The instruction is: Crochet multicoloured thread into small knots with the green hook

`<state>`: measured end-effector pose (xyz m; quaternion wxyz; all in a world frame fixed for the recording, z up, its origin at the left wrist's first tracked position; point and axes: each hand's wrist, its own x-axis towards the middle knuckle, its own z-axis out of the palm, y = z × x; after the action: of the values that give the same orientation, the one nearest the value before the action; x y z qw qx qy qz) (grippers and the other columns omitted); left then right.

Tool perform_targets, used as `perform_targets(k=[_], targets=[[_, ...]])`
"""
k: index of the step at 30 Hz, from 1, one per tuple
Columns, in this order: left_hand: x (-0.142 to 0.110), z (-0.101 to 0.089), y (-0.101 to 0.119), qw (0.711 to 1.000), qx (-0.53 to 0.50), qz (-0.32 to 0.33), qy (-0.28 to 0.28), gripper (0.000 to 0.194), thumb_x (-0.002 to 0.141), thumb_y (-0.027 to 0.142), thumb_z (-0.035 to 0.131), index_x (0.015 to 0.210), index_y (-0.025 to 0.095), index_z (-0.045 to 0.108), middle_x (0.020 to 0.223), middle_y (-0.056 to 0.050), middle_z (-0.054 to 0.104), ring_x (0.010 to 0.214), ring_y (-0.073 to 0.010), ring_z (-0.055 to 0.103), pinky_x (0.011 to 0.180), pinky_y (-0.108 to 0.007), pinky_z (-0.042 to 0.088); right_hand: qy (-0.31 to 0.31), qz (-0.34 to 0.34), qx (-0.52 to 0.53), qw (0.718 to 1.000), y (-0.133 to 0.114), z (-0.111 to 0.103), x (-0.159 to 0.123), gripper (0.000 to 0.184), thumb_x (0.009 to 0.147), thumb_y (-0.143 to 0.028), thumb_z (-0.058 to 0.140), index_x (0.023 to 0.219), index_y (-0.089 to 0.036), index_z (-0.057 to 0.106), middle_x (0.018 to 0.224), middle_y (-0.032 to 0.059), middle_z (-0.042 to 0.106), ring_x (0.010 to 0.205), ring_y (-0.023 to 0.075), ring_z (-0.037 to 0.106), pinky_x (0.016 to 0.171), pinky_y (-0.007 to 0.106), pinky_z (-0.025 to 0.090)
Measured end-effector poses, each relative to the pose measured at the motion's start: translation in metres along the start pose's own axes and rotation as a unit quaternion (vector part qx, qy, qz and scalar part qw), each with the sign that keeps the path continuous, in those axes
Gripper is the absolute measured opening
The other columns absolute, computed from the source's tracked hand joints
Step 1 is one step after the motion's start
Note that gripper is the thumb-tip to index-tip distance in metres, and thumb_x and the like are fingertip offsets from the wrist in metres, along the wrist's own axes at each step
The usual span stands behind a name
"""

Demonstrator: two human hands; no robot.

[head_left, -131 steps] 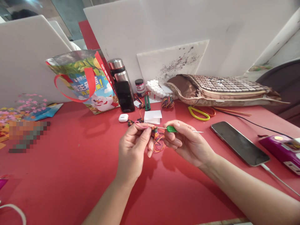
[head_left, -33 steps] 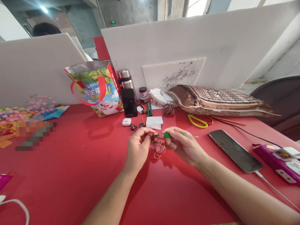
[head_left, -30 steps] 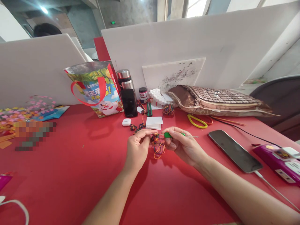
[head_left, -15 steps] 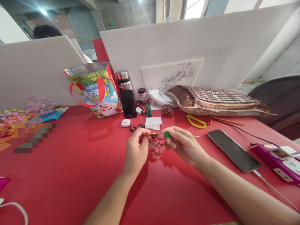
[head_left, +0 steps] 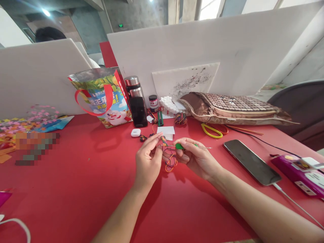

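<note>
1. From here I see the bag point(head_left: 101, 98) standing at the back, the bottle point(head_left: 134, 86) just right of it.
2. The earbud case point(head_left: 136, 132) lies on the red table point(head_left: 76, 195).
3. The left hand point(head_left: 149, 160) pinches the yarn piece point(head_left: 164, 140) with its fingers.
4. That piece sits between both hands, loose strands point(head_left: 171, 164) below it.
5. The hook point(head_left: 179, 146) reaches it; through a stitch or not, I can't tell.
6. The right hand point(head_left: 197, 158) grips the hook's green handle.
7. Further right, my feed shows a phone point(head_left: 251, 162) lying with its cable point(head_left: 277, 188) plugged in.
</note>
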<state>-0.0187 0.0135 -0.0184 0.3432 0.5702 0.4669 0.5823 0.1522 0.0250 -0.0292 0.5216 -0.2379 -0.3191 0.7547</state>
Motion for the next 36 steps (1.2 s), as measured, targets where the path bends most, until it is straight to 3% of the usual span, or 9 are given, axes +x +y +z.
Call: perform_targets(k=[6,12,14,17,20,24,27,30,36], targets=[[-0.001,0.003,0.01,0.998,-0.016,-0.037,-0.041,0.012,0.088,0.024,0.071,0.082,0.015,0.077,0.12,-0.013,0.079,0.047,-0.0131,0.071,0.043,-0.026,0.061,0.003,0.001,0.002,1.0,-0.001,0.002,-0.001,0.024,0.083,-0.038,0.088,0.089,-0.015,0.082,0.065,0.0001,0.063,0.054,0.0079,0.042,0.053,0.023,0.038],[0.001,0.002,0.01,0.989,-0.038,-0.145,-0.016,0.021,0.083,0.029,0.081,0.099,0.017,0.074,0.052,0.002,0.069,0.042,-0.0185,0.068,0.042,-0.024,0.057,0.003,0.005,0.002,1.0,-0.002,0.002,-0.002,0.025,0.082,-0.037,0.088,0.087,-0.014,0.08,0.065,-0.0001,0.062,0.054,0.0077,0.041,0.053,0.023,0.036],[0.001,0.001,0.008,0.992,-0.019,-0.125,-0.011,0.02,0.083,0.029,0.082,0.099,0.018,0.074,0.063,-0.001,0.075,0.044,-0.019,0.07,0.045,-0.026,0.06,0.003,0.007,-0.001,1.0,-0.002,0.002,-0.002,0.025,0.083,-0.037,0.087,0.085,-0.014,0.079,0.065,-0.0002,0.061,0.054,0.0079,0.041,0.052,0.023,0.036],[0.0,-0.001,0.005,0.998,0.022,-0.053,-0.004,0.021,0.083,0.029,0.083,0.101,0.019,0.08,0.111,-0.013,0.083,0.052,-0.0164,0.072,0.05,-0.029,0.063,0.001,0.007,-0.008,1.0,-0.002,0.002,-0.002,0.024,0.084,-0.038,0.085,0.086,-0.015,0.079,0.065,-0.0004,0.06,0.054,0.0088,0.039,0.052,0.025,0.037],[-0.002,-0.001,0.006,0.999,0.021,-0.024,-0.02,0.039,0.085,0.028,0.082,0.123,0.021,0.08,0.149,-0.017,0.067,0.057,-0.0135,0.071,0.055,-0.03,0.065,0.004,0.006,-0.007,1.0,-0.001,0.002,-0.001,0.023,0.084,-0.037,0.085,0.088,-0.015,0.079,0.065,-0.0002,0.06,0.054,0.0093,0.038,0.052,0.025,0.037],[-0.004,-0.002,0.014,0.996,-0.032,-0.054,-0.068,0.051,0.089,0.029,0.077,0.14,0.025,0.072,0.162,-0.017,0.055,0.054,-0.0103,0.071,0.05,-0.028,0.064,0.014,0.011,0.012,1.0,-0.001,0.0,0.0,0.022,0.083,-0.036,0.086,0.087,-0.015,0.08,0.064,-0.0014,0.059,0.053,0.0074,0.035,0.053,0.023,0.036],[-0.004,-0.001,0.02,0.986,-0.077,-0.113,-0.092,0.042,0.089,0.03,0.078,0.129,0.018,0.077,0.115,-0.013,0.082,0.048,-0.0119,0.069,0.046,-0.026,0.06,0.016,0.014,0.019,1.0,-0.002,0.0,0.0,0.022,0.082,-0.035,0.087,0.086,-0.015,0.08,0.064,-0.0022,0.059,0.053,0.0065,0.033,0.053,0.023,0.036],[-0.003,0.001,0.021,0.98,-0.122,-0.139,-0.067,0.035,0.088,0.03,0.079,0.119,0.013,0.078,0.065,-0.003,0.076,0.048,-0.0154,0.069,0.047,-0.024,0.06,0.008,0.007,0.009,1.0,-0.002,0.002,-0.001,0.023,0.082,-0.036,0.087,0.085,-0.015,0.079,0.064,-0.0023,0.059,0.053,0.0072,0.034,0.053,0.024,0.035],[-0.001,0.001,0.02,0.975,-0.159,-0.146,-0.057,0.037,0.081,0.027,0.086,0.116,0.017,0.079,0.068,0.002,0.073,0.046,-0.0123,0.067,0.042,-0.021,0.055,0.003,-0.017,-0.022,1.0,-0.005,0.005,-0.005,0.028,0.082,-0.042,0.088,0.088,-0.016,0.08,0.065,0.0002,0.062,0.055,0.0094,0.042,0.054,0.026,0.035]])
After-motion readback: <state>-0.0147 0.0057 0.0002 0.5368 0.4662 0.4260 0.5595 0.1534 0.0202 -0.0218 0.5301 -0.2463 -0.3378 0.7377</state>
